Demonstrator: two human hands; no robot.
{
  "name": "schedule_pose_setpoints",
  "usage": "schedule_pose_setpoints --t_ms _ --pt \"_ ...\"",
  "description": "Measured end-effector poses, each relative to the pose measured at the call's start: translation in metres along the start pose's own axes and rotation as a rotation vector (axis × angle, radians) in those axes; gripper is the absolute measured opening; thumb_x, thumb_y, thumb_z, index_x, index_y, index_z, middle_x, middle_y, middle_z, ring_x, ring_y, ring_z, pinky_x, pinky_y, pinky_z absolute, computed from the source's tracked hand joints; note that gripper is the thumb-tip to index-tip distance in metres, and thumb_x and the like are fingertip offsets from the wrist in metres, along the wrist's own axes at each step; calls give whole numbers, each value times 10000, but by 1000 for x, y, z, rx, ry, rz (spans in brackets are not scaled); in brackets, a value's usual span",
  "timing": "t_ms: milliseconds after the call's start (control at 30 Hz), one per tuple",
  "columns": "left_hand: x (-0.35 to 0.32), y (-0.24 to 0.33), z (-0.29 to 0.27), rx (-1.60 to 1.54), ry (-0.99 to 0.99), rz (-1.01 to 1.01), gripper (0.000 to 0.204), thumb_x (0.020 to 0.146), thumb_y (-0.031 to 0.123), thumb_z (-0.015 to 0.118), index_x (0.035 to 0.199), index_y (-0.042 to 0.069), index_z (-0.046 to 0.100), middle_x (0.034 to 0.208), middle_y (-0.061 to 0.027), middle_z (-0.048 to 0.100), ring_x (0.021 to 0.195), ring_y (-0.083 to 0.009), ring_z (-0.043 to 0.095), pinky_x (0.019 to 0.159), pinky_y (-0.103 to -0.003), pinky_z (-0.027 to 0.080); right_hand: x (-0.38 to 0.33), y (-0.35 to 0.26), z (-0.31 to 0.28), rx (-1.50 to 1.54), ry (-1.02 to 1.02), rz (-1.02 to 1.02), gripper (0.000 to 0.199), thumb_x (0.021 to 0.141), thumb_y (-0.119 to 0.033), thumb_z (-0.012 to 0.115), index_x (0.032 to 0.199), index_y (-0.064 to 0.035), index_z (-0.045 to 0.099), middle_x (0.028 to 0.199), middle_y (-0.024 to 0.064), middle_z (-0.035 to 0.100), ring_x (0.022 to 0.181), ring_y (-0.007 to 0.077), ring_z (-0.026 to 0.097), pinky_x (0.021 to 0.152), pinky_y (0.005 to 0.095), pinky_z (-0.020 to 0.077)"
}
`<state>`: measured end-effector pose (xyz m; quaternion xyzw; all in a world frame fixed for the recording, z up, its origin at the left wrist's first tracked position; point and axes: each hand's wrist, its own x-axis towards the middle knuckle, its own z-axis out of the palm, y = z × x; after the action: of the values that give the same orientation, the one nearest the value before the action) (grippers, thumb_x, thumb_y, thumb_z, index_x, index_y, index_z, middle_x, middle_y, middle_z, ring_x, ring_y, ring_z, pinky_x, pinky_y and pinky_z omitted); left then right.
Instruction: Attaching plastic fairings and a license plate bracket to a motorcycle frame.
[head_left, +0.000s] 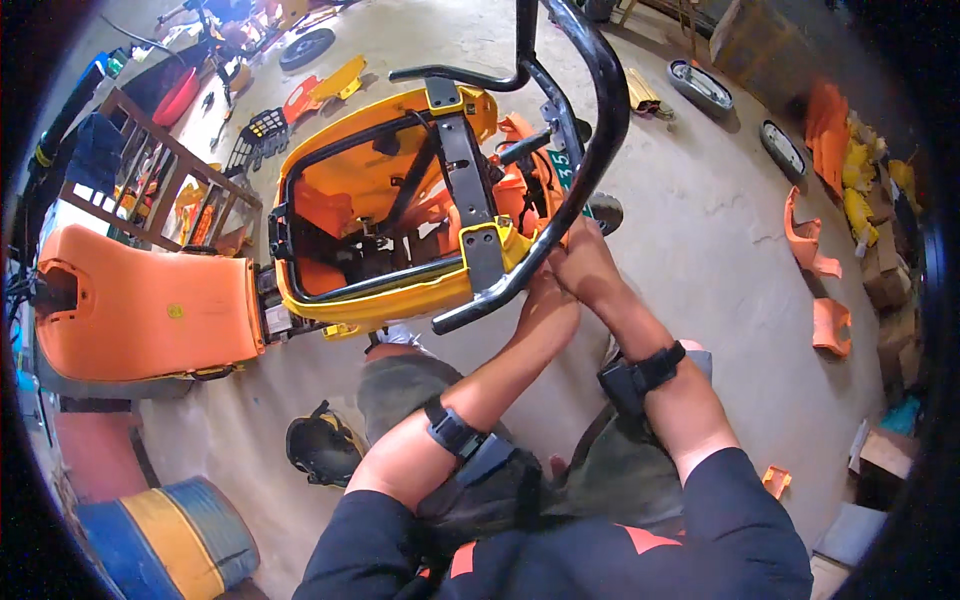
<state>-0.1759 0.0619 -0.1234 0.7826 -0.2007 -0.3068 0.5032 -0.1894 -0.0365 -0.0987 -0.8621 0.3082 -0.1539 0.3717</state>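
Both my arms reach forward to the tail of a motorbike with its body panels opened up. My left hand (546,284) sits just under the thick black tube rack (606,110). Close beside it, partly overlapping, is my right hand (586,248), near the orange tail panel (512,190) and a green number plate (560,170). The fingers of both hands are hidden by the tube and the tail, so what they hold does not show. Left of the hands, a yellow frame (390,312) surrounds an open bay with dark parts inside. A long orange seat (160,305) stands tilted up at the left.
A black and yellow helmet (322,447) lies on the floor by my left leg. At lower left is a blue and yellow drum (175,540). Orange panel pieces (830,327) lie to the right, with oval black-rimmed parts (700,88) farther back. A wooden rack (150,165) stands behind the seat.
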Motion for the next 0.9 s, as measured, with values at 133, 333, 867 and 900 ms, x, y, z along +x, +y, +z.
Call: schedule_pose_setpoints --t_ms 133,333,867,900 --pt "-34 11 -25 346 -138 216 381 855 111 492 1198 -54 466 1161 -293 527 1060 -438 544 892 -473 450 0 -7 -1 138 43 -26 349 870 -114 530 1207 -24 522 1094 232 618 1084 388 568 912 423 446" --pt "-47 21 -49 356 -173 386 253 884 135 490 1062 -44 515 920 -271 605 836 -432 607 760 -499 478 3 -18 -4 101 177 -109 353 882 -86 536 1223 -35 459 1007 229 632 946 403 617 781 453 489" --pt "-6 -13 -21 -287 -295 -158 630 887 124 504 1445 37 225 1415 -192 372 1210 -331 494 1031 -388 379 -26 -14 5 191 423 -246 396 900 -30 438 1295 -11 444 1053 212 630 956 314 650 811 365 495" --pt "0 -15 -16 -358 -308 -251 622 887 128 513 1442 49 244 1408 -170 388 1196 -307 510 1029 -375 380 -27 -11 6 218 430 -232 402 897 -34 430 1298 -11 440 1040 213 635 952 309 654 808 361 495"
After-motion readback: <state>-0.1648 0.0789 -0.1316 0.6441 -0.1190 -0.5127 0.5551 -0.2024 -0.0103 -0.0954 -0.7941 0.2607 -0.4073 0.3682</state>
